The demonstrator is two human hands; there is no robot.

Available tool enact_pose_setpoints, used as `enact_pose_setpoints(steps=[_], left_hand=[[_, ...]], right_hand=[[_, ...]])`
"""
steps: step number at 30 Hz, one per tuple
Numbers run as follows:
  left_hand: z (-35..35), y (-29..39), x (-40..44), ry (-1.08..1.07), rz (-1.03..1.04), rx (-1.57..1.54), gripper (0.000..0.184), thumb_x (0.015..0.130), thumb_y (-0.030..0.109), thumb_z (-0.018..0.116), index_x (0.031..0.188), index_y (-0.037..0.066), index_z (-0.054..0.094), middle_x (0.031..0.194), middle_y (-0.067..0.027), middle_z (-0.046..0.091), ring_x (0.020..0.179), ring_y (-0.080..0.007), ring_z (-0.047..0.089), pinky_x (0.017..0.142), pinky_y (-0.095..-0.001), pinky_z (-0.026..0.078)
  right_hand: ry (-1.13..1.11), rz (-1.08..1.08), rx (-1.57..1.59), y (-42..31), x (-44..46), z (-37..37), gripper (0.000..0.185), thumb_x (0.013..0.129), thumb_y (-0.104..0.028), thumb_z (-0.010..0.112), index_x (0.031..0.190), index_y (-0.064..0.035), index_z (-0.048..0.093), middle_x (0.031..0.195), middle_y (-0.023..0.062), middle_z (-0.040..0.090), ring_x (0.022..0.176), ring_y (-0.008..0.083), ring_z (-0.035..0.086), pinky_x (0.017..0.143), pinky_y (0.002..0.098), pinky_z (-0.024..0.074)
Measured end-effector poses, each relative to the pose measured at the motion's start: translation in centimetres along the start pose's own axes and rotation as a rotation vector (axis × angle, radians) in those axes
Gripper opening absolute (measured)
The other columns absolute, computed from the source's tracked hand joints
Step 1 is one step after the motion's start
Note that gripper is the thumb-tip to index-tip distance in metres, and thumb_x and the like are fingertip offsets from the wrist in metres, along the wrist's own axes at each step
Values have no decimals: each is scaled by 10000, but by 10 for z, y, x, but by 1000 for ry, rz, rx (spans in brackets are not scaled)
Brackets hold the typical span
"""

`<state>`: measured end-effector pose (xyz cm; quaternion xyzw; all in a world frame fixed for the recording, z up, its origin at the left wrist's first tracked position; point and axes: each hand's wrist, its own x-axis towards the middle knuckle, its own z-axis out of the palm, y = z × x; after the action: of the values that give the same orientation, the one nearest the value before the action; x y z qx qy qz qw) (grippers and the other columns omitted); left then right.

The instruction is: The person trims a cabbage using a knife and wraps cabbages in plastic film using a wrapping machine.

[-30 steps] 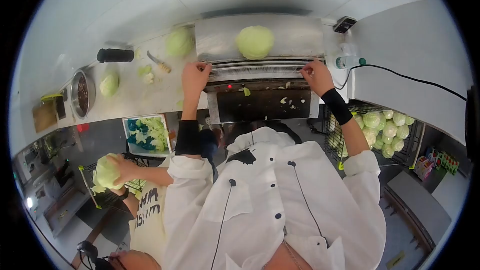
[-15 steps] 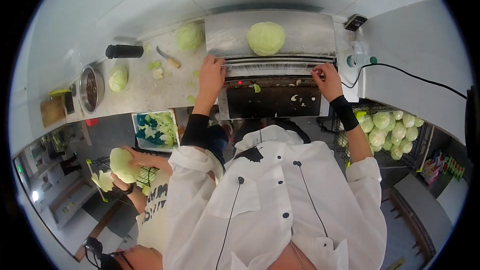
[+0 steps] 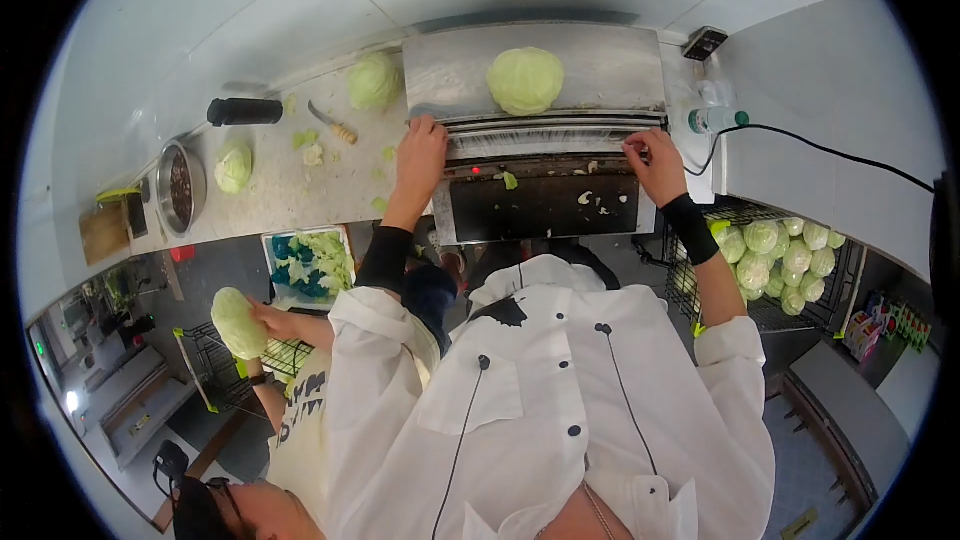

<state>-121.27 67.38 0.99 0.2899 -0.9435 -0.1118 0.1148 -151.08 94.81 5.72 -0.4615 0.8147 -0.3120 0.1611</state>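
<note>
Clear film (image 3: 540, 143) stretched across a metal-topped machine (image 3: 440, 60), along the front edge of its upper plate. Farthest left, on the counter (image 3: 300, 190), stood a steel bowl (image 3: 197, 185) with brown contents, then a small cabbage (image 3: 233, 166). Lower down, a co-worker's hand (image 3: 268, 322) held a pale cabbage (image 3: 238, 325). Behind the small cabbage lay a black cylinder (image 3: 245, 112). A white tray (image 3: 285, 294) of leaves came next, below the counter, and a curved knife (image 3: 333, 124) lay above it on the worktop. Just beside the machine sat a round cabbage (image 3: 374, 80). The left hand (image 3: 422, 152) had its fingers bent down, closed on the film's left end. On the upper plate rested 1 large cabbage (image 3: 525, 80); leaf scraps dotted the black plate (image 3: 490, 210) below. The right hand (image 3: 655, 165) pinched the film's right end. Beyond it were a green-capped bottle (image 3: 715, 120) and, lower, a wire crate (image 3: 850, 285) of cabbages.
</note>
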Motion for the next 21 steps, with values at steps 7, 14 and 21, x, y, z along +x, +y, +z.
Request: enact_pose_setpoints(steps=[7,14,21], left_hand=[[-10,-8,-5,60,-24,-216,149,782,53,688,910,37,615,981,-122,608,948,-335,594,788,-422,511],[-16,-16,-7,-50,-80,-386,188,798,-4,640,981,31,618,984,-134,619,980,-338,583,834,-422,497],[-27,-16,-5,-101,66,-253,141,800,7,689,941,6,679,974,-109,616,987,-321,576,832,-401,493]], right_hand=[[-43,-177,-25,7,7,1,121,843,-98,687,943,-57,632,887,102,569,907,306,575,790,408,472],[-311,-498,-483,23,33,1,249,809,-80,632,1057,-80,616,1063,107,546,1051,298,552,922,408,475],[-416,-684,-561,24,52,10,214,819,-95,603,1032,-77,616,1085,106,553,1109,286,553,950,402,466]])
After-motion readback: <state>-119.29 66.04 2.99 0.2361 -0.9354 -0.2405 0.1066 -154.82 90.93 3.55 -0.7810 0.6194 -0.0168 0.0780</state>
